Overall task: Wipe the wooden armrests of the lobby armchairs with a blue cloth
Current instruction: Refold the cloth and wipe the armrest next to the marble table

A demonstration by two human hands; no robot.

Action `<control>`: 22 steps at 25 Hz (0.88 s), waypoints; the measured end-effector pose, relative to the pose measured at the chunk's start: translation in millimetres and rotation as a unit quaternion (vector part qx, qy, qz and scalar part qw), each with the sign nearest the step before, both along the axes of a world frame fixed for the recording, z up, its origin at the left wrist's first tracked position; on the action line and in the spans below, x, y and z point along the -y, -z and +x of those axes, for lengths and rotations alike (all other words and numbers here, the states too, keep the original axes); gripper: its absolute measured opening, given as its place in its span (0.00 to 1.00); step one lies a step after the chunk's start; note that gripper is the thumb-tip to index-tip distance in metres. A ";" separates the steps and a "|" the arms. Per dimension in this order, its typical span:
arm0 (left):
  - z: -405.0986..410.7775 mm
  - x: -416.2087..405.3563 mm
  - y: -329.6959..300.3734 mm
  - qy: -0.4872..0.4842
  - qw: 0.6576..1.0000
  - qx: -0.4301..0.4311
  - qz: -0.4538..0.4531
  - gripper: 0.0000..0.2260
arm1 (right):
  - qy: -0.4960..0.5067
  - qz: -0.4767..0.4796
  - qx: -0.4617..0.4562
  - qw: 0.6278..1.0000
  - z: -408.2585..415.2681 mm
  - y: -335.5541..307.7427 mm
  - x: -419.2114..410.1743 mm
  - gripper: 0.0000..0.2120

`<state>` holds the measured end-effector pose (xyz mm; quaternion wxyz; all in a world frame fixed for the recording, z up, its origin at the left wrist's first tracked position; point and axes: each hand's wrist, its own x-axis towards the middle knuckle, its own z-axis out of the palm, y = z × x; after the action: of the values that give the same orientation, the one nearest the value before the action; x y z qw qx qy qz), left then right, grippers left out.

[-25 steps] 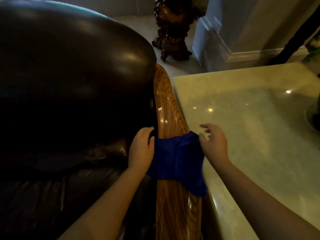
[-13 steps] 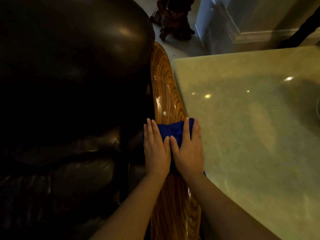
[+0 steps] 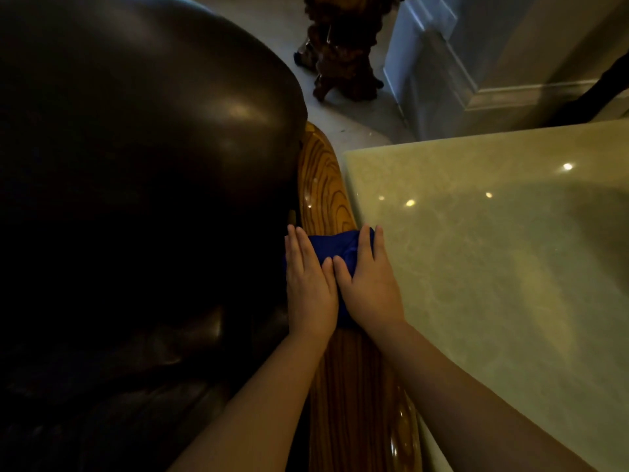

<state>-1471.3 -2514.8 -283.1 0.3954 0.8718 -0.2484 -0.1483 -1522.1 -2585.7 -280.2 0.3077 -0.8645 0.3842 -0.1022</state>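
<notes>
A glossy wooden armrest (image 3: 325,185) with strong grain runs from the bottom centre up along the right side of a dark leather armchair (image 3: 136,165). A blue cloth (image 3: 335,245) lies across the armrest about halfway along it. My left hand (image 3: 308,287) and my right hand (image 3: 369,284) lie flat side by side on the cloth, fingers straight and pointing away from me, pressing it onto the wood. Most of the cloth is hidden under my palms.
A pale polished stone tabletop (image 3: 493,267) stands right beside the armrest on the right. Beyond the chair, on the light floor, stands a dark carved wooden stand (image 3: 343,59). A white wall corner with a baseboard (image 3: 476,80) is at the upper right.
A second ago my hands held the cloth's two ends stretched over the armrest. They then came together flat on top of it. Since then hands and cloth have hardly moved.
</notes>
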 end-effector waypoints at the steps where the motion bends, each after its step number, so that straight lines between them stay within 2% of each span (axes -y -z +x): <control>1: 12.4 9.4 0.3 -0.004 1.000 0.004 -0.005 0.27 | -0.001 0.008 0.002 1.000 13.3 0.5 9.0 0.34; 7: 62.0 49.8 9.4 -0.044 0.997 0.070 -0.001 0.27 | -0.001 0.042 0.023 0.999 69.4 7.6 48.6 0.31; 11: 70.2 57.8 3.6 -0.077 0.982 0.160 0.062 0.26 | 0.001 0.080 0.034 0.996 81.2 3.9 56.7 0.31; 14: 70.4 54.2 -9.4 -0.056 0.987 0.142 0.059 0.25 | 0.011 0.011 -0.021 1.000 74.8 -9.1 59.2 0.30; 16: 77.5 39.1 -16.9 -0.063 0.980 0.183 0.036 0.23 | 0.015 -0.052 0.034 0.998 64.1 -19.7 63.6 0.27; 18: 88.2 25.6 -25.5 -0.011 0.970 0.241 0.028 0.20 | -0.034 -0.058 0.044 0.997 55.1 -28.3 72.5 0.24; 20: 92.3 19.5 -31.9 0.081 0.973 0.210 0.049 0.19 | -0.110 -0.034 -0.025 0.993 49.6 -33.1 77.4 0.21; 22: 88.3 19.0 -34.5 0.098 0.976 0.181 0.068 0.18 | -0.116 -0.018 -0.040 0.992 45.1 -35.1 74.5 0.19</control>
<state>-1383.0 -2533.8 -248.6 0.2671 0.8805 -0.3894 -0.0432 -1477.0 -2660.2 -245.1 0.2863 -0.9121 0.2911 -0.0377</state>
